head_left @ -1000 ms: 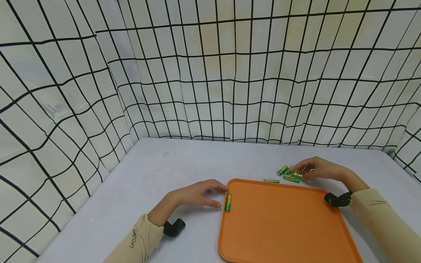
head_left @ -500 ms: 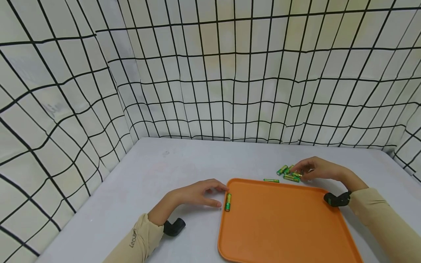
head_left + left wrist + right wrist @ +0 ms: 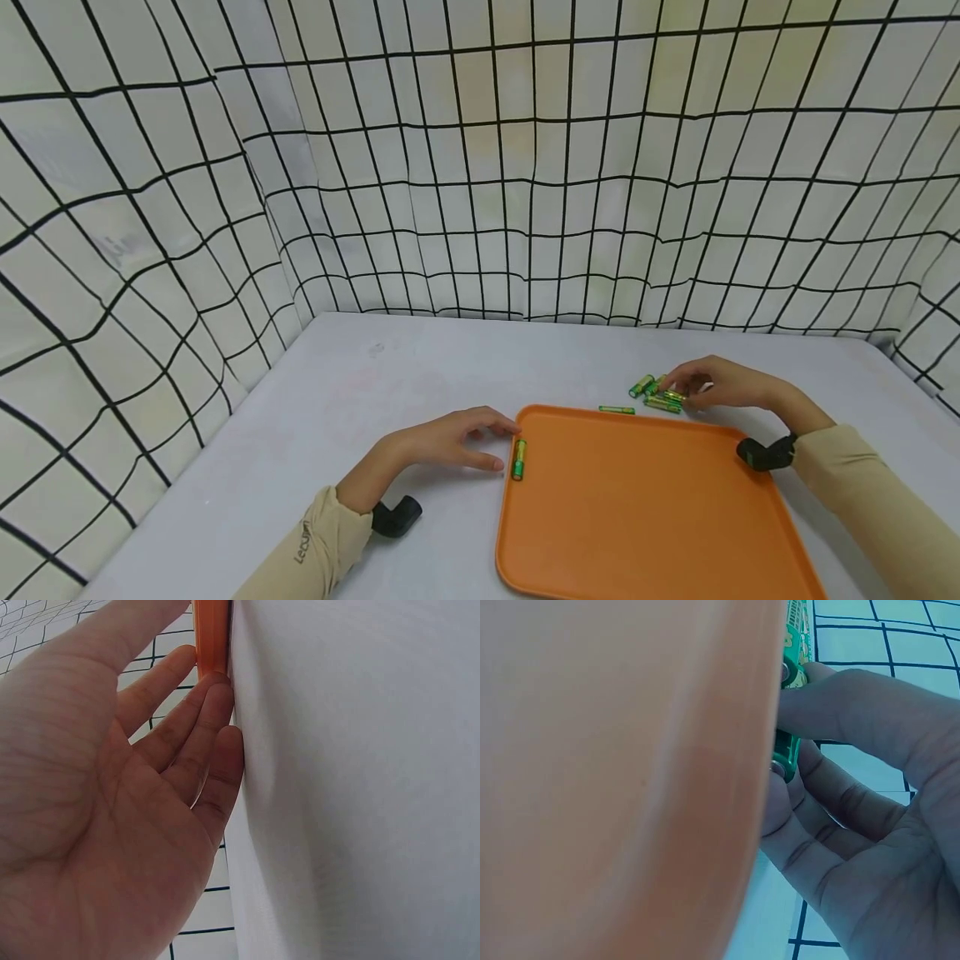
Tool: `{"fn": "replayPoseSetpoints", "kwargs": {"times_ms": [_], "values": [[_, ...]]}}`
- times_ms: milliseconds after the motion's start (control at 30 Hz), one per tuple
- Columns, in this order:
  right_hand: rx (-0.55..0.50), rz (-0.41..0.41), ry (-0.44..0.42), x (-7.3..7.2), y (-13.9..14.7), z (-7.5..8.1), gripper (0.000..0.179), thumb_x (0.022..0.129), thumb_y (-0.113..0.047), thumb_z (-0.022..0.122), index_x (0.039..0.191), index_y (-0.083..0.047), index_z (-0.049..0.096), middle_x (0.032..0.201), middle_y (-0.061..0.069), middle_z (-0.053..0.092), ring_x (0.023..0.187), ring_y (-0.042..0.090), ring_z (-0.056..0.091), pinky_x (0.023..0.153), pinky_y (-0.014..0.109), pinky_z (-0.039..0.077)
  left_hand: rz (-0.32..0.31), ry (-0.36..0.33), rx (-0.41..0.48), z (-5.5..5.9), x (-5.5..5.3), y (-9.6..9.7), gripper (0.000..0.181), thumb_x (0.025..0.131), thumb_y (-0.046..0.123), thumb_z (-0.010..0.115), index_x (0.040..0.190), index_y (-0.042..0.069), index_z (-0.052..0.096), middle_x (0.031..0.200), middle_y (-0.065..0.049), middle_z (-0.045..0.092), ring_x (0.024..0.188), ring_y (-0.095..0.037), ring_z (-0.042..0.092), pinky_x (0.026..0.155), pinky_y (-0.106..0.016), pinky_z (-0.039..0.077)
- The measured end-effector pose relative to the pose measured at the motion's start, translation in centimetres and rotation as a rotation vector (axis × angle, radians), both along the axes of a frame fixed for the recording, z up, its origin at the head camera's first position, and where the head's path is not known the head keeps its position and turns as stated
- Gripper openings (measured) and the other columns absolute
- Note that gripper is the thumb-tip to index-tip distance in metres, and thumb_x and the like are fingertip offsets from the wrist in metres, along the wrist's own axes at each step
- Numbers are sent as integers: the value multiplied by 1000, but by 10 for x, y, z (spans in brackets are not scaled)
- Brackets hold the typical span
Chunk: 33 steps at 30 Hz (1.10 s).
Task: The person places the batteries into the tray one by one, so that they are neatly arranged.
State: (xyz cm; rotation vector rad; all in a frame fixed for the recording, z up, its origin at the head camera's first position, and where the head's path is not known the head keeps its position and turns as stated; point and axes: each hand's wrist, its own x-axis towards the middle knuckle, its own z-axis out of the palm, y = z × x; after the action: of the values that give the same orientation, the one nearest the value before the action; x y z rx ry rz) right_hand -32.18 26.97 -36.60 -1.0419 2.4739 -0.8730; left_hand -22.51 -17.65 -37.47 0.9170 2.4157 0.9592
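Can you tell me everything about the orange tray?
The tray is orange, smooth and plastic-looking, with rounded corners and a raised rim. It lies flat on the white table, its near side partly cut off. One green battery lies along its left edge, and the left hand touches it near the far left corner.

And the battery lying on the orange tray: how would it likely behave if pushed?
The battery is a small cylinder on its side, so pushed across its length it would probably roll. The orange tray's rim, close beside it, would likely stop it that way. Its smooth-looking casing may feel slippery.
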Motion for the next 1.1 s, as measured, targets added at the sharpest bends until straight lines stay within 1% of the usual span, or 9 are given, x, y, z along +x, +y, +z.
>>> {"fn": "replayPoseSetpoints", "kwargs": {"times_ms": [100,200,600,900,967,1100], "values": [[18,-38,-17,2,0,0,33,85,2,65,118,-2,66,103,5,64,89,14,57,80,24,50,-6,-7,5,-1,0,1,50,91,29,71,137,21,54,133,7,54,119,-11,49,103,-32,40],[21,-71,-37,3,2,0,34,85,0,66,119,-2,67,104,6,65,89,14,58,80,24,50,-9,-11,6,-1,0,1,49,91,29,71,137,21,54,133,7,55,119,-11,49,103,-32,40],[-27,-88,-64,6,6,2,34,87,-4,68,121,-4,64,106,7,64,92,11,58,81,23,48,-3,-4,-1,1,0,2,49,91,28,71,137,20,55,133,7,55,118,-10,49,102,-32,40],[-76,-102,-36,8,5,4,36,86,-4,69,121,0,63,104,11,65,92,10,59,80,23,50,4,-4,2,1,1,1,49,91,29,71,136,20,55,132,8,55,118,-11,49,103,-32,40],[-85,-112,-43,9,4,6,37,85,-4,70,121,1,62,105,12,65,92,10,59,79,23,50,4,-8,4,2,1,1,49,91,28,71,137,20,55,133,8,55,119,-11,49,104,-32,40],[-104,-136,-88,12,2,8,38,87,-6,70,122,3,60,103,13,63,88,12,58,72,26,51,1,-11,6,2,2,1,49,91,27,71,137,19,55,133,7,55,120,-13,49,104,-33,39]]}}
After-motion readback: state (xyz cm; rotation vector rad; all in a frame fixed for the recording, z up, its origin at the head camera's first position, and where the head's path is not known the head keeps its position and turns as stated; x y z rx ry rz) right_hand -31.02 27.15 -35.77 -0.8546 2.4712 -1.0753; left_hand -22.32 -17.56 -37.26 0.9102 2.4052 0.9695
